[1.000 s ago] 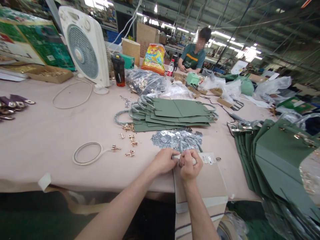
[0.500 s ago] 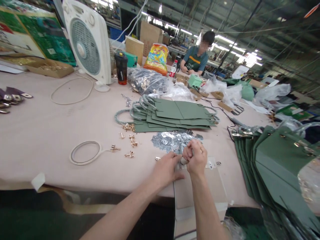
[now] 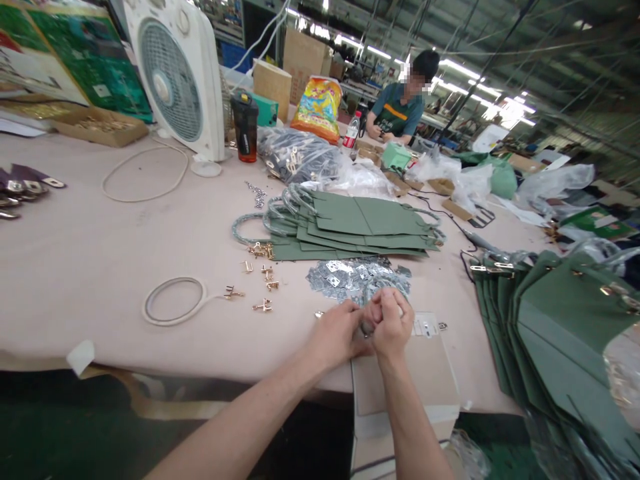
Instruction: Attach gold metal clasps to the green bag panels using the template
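Note:
My left hand (image 3: 336,335) and my right hand (image 3: 393,325) meet at the top edge of a beige bag panel (image 3: 433,370), which hangs over the table's front edge. My right hand is closed in a fist, and its fingers hide what is in it. Beside it, the left hand's fingers are bent together around a small spot on the panel's upper edge; what they pinch is hidden. A plastic-wrapped handle loop (image 3: 376,283) shows just behind the hands. Right of them, a small metal buckle (image 3: 443,326) sticks out at the panel's corner. Behind lies a pile of small metal plates (image 3: 333,277).
Green bag panels (image 3: 370,217) are stacked behind the plates, and more green panels (image 3: 530,333) hang at the right. Gold-coloured fittings (image 3: 263,305) and a roll of tape (image 3: 145,310) lie left. A fan (image 3: 175,87) and a tumbler (image 3: 245,127) stand farther back; a co-worker (image 3: 400,107) sits beyond.
My left thumb and fingers have drawn in closer to the right fist. The right hand has shifted slightly downward at the panel's edge. The view has tilted a little.

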Demonstrator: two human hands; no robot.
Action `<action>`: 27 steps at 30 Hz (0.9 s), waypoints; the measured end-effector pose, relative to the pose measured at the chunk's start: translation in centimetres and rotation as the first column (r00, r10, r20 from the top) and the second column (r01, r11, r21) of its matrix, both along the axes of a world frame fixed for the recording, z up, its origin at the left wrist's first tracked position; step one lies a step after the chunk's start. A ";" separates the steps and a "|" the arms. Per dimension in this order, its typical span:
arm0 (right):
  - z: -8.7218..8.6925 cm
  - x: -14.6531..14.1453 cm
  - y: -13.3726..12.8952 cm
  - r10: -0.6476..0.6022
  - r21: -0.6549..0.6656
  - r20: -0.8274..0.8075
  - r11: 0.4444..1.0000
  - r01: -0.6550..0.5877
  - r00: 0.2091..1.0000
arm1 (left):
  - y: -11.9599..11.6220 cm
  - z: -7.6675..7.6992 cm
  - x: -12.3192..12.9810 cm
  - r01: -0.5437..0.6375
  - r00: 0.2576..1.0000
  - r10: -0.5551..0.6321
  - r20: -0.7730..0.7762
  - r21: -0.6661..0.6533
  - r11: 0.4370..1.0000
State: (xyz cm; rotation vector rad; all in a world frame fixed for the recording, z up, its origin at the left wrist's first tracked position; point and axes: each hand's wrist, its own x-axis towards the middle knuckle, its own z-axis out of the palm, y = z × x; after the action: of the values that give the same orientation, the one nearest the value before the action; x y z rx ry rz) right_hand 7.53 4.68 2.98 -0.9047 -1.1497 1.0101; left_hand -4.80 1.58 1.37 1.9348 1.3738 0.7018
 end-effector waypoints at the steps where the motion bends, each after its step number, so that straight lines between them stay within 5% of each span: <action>1: 0.6 0.2 0.0 0.000 0.011 -0.037 1.000 0.000 0.999 | 0.0 -0.2 0.0 0.000 1.000 0.000 0.008 0.007 1.000; 6: 2.2 1.0 -0.7 0.014 0.237 -0.130 0.971 0.018 0.991 | 0.2 -0.9 0.0 0.008 1.000 -0.009 0.023 0.029 1.000; 12: 0.7 0.8 -1.5 0.117 0.123 -0.025 0.986 -0.113 0.993 | 0.0 -0.3 0.0 0.015 0.998 -0.016 0.060 0.018 1.000; 17: 2.1 1.2 -1.9 0.085 0.319 -0.155 0.947 -0.032 0.984 | 0.0 -0.4 0.1 -0.010 0.999 0.008 0.052 0.031 0.999; 23: -1.1 1.1 -1.6 0.085 0.076 -0.137 0.994 -0.075 0.987 | -0.1 0.0 0.4 0.019 0.995 -0.026 0.093 0.072 0.997; 27: -1.7 3.9 -1.7 0.078 0.027 -0.158 0.997 -0.074 0.984 | 0.2 -1.1 0.5 -0.018 0.998 0.012 0.059 0.097 0.995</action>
State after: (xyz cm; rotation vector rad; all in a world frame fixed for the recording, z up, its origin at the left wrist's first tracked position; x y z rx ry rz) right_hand 11.43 3.02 1.31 -0.7544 -1.0648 1.1103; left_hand -4.31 1.81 0.30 1.9649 1.3421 0.8397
